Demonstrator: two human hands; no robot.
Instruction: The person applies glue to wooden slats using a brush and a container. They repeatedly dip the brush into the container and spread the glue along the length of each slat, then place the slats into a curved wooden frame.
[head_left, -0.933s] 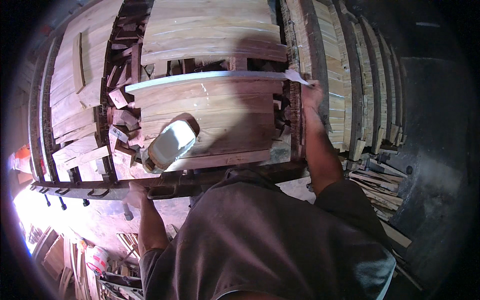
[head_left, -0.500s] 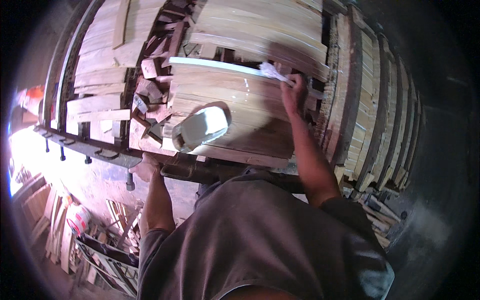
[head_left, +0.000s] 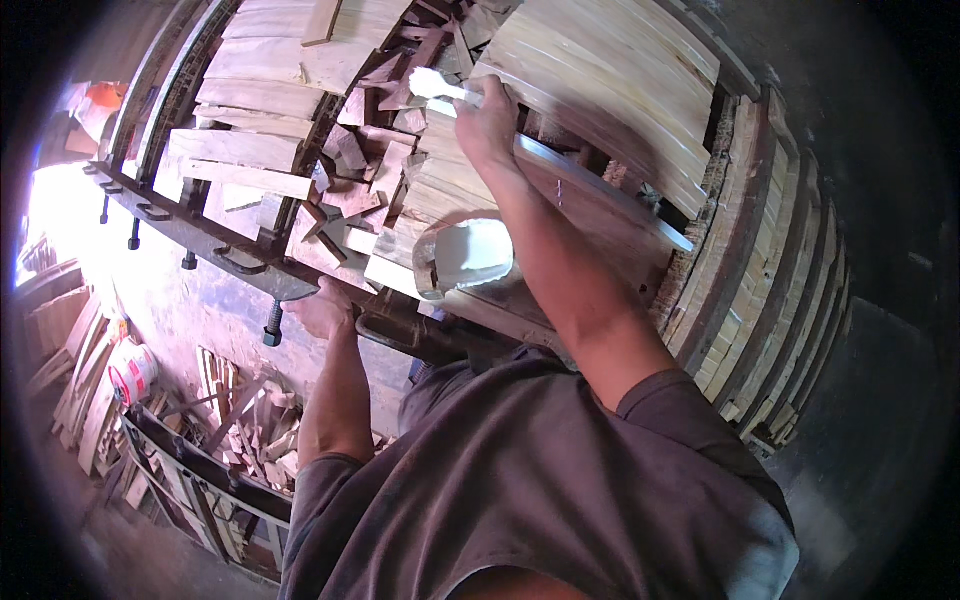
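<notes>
My right hand is closed round the handle of a brush whose head is coated white. The brush is at the left end of a board edge with a white wet-looking coat along it. Below my right forearm, a cut-open plastic container of white glue-like liquid sits on the wooden boards. My left hand grips the end of a dark metal bar along the near edge of the rack; its fingers are partly hidden.
Wood offcuts fill the gap between the board panels. Another panel lies beyond, and stacked slats stand at the right. Bolts hang under the metal bar. A white-and-red bucket and scrap wood are at lower left.
My right hand has swept the brush leftward along the board edge to its left end. The white coat now runs on toward the right end. My left hand stays on the bar; the view has shifted.
</notes>
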